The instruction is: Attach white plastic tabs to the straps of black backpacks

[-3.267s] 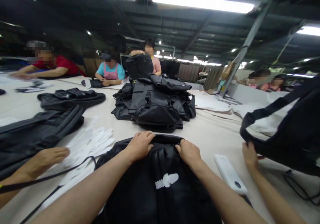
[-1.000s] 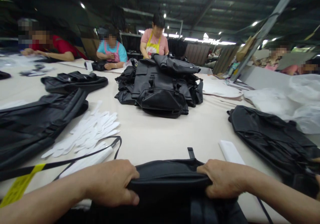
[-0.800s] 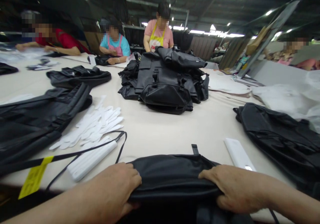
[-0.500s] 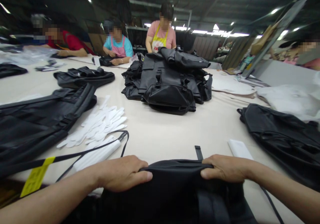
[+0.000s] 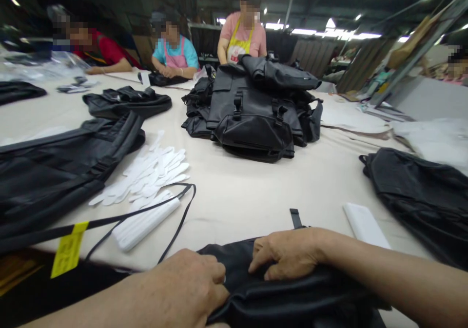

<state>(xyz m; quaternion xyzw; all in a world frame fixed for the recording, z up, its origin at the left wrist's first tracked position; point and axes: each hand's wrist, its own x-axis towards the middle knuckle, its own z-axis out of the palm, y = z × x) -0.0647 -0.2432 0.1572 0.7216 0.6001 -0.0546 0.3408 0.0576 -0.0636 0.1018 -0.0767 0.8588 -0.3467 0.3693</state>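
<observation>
My left hand (image 5: 197,286) curls its fingers over the left side of a black bag (image 5: 239,264) at the near edge of the counter (image 5: 234,191); its fingertips are partly hidden, so I cannot tell whether it pinches the material. My right hand (image 5: 283,255) lies across the bag's top, fingers bent down onto it; whether it grips a fold I cannot tell either. What the bag holds is hidden from me. Just beyond, a short strap end (image 5: 295,217) sticks up. The counter is pale and smooth, with a white block (image 5: 146,224) near my left hand and a white slab (image 5: 366,225) beyond my right arm. A yellow tag (image 5: 69,251) hangs on a black strap (image 5: 109,219), its print too small to read. Farther out lie heaped white pieces (image 5: 149,172), a left-side bag (image 5: 62,160), a right-side bag (image 5: 424,186) near clear plastic (image 5: 435,135), and a central stack of black bags (image 5: 256,108) with buckles. Past them I see co-workers (image 5: 179,52), one wearing a yellow apron (image 5: 239,40), under a dark roof with lights (image 5: 354,35).
</observation>
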